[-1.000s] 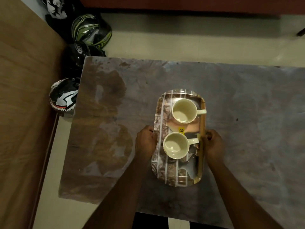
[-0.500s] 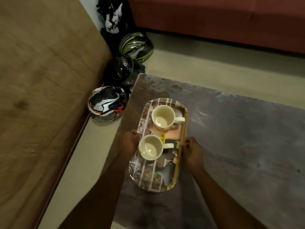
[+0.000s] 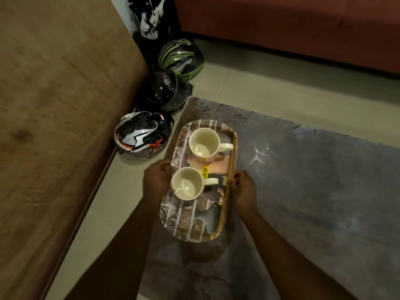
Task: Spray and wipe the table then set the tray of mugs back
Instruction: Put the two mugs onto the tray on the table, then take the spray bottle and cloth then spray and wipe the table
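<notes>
Over the left edge of the grey marbled stone bench (image 3: 313,191), an oblong tray printed with a brick-wall picture and a gold rim (image 3: 184,226) is being held by a person with both bare hands. The left hand (image 3: 157,180) is gripping the tray's left long side, its fingers (image 3: 165,167) curling tightly over the rim. The right hand (image 3: 243,191) is clasping the opposite long side, with its fingers (image 3: 237,177) pinching the gold edge. Whether the tray is resting on the bench or hanging just above it cannot be told, though a dark shadow is lying under its near end.

Two cream ceramic mugs are standing upright on the tray, both with handles pointing right. The far mug (image 3: 204,142) is sitting near the tray's far end, and the near mug (image 3: 187,183) is sitting between the two hands. A small yellow price sticker (image 3: 204,172) is showing between them.

On the pale floor (image 3: 270,83) left of the bench, three motorcycle helmets are lying in a row: a black, white and red one (image 3: 140,135), a glossy black one (image 3: 164,89), and a green-striped one (image 3: 179,56).
</notes>
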{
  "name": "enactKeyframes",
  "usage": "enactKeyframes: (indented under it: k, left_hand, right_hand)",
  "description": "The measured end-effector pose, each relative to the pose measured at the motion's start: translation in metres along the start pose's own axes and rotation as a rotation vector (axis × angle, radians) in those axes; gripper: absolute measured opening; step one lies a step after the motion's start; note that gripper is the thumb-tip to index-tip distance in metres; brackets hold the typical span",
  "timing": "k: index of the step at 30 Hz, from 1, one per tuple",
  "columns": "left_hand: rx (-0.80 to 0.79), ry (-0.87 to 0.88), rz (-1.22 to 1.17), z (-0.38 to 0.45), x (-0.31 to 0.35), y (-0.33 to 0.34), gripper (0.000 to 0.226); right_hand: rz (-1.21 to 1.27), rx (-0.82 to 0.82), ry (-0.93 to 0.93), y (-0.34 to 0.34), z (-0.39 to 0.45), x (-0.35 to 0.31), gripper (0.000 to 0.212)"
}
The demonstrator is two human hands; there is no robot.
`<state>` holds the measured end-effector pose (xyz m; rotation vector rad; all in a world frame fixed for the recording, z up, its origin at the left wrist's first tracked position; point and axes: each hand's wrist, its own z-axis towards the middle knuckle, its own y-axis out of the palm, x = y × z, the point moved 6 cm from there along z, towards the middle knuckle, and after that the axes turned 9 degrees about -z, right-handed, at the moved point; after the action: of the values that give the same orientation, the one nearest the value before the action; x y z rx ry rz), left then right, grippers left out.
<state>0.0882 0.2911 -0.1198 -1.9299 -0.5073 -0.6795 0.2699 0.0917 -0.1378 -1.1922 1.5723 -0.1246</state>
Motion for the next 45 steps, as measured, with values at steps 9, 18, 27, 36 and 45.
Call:
enactKeyframes:
  k: [9,18,27,36,45]
  left_hand:
    - [0.073,0.428,-0.084,-0.083,0.137,0.019,0.028]
    - [-0.080,0.846,0.022,-0.338,0.268,0.216,0.036]
    - [-0.408,0.948,-0.124,-0.638,0.394,0.443,0.038]
    - [-0.750,1.041,-0.086,-0.825,0.455,0.606,0.040]
    - [-1.016,1.002,0.018,-0.911,0.469,0.736,0.048]
  right_hand:
    - [0.021,0.137,-0.223,-0.118,-0.017,-0.015,0.026]
    - [-0.090,0.435,-0.339,-0.374,-0.096,0.156,0.023]
    - [-0.173,0.562,-0.103,-0.613,-0.209,0.403,0.031]
    - [-0.101,0.733,0.199,-0.766,-0.277,0.568,0.021]
    - [-0.086,0.771,0.416,-0.834,-0.300,0.688,0.021]
